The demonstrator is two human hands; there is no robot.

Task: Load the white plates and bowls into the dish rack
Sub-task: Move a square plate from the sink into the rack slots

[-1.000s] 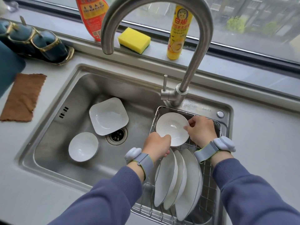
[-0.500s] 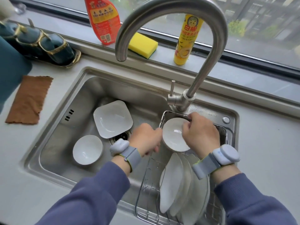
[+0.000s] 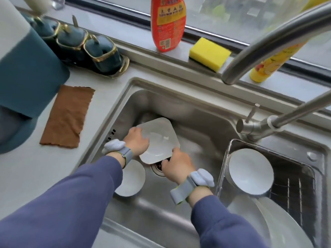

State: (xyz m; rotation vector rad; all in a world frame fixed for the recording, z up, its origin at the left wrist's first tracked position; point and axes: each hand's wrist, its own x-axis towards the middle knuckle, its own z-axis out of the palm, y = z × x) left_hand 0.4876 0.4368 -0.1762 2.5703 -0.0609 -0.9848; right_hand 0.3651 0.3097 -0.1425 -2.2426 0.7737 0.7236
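Observation:
A white square plate lies tilted in the steel sink above the drain. My left hand grips its left edge and my right hand grips its near right corner. A round white bowl rests on the sink floor, partly hidden under my left forearm. In the wire dish rack at the right, a round white bowl stands on edge at the far end. Several white plates stand upright in front of it.
The curved steel faucet arches over the sink's right side. On the sill stand a red bottle, a yellow sponge and a yellow bottle. A brown cloth and dark green jars sit on the left counter.
Both hands let go of the round bowl, which now stands in the rack, and moved left into the sink. They now hold the square plate, lifted at one side.

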